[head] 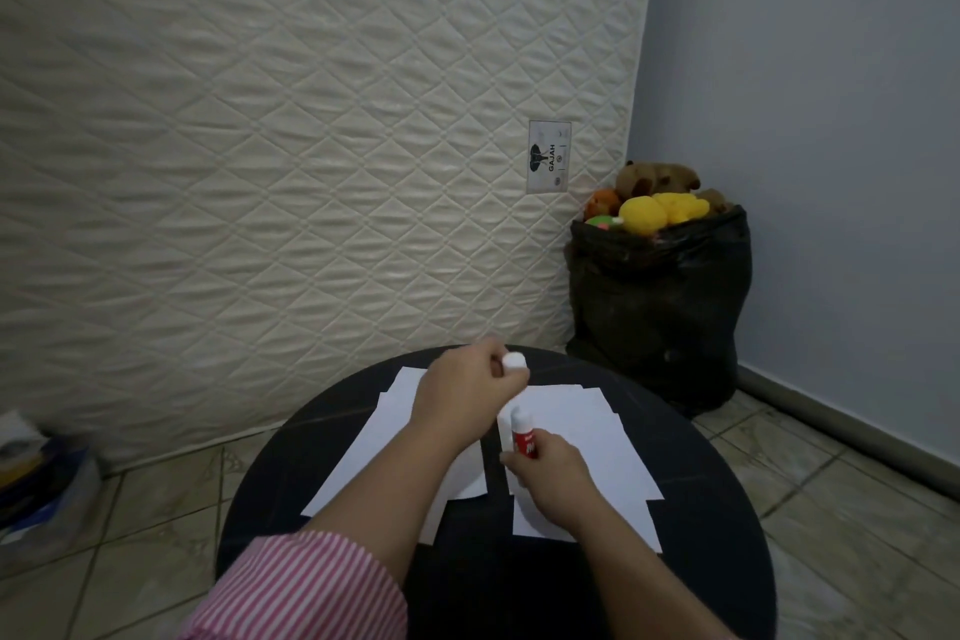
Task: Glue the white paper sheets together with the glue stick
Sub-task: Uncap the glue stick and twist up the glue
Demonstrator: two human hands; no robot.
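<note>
Two overlapping piles of white paper sheets lie on a round black table (701,561): a left pile (374,452) and a right pile (597,442), with a dark gap between them. My right hand (550,476) grips a red glue stick (523,438) upright over the right pile's left edge; its tip is uncovered. My left hand (467,392) is raised above the far side of the sheets and pinches the glue stick's white cap (515,360). A red-and-white striped sleeve covers my left forearm.
A quilted mattress (311,146) leans upright right behind the table. A black bag (660,307) stuffed with plush toys stands in the corner at the back right. Some items lie on the tiled floor (831,509) at the far left.
</note>
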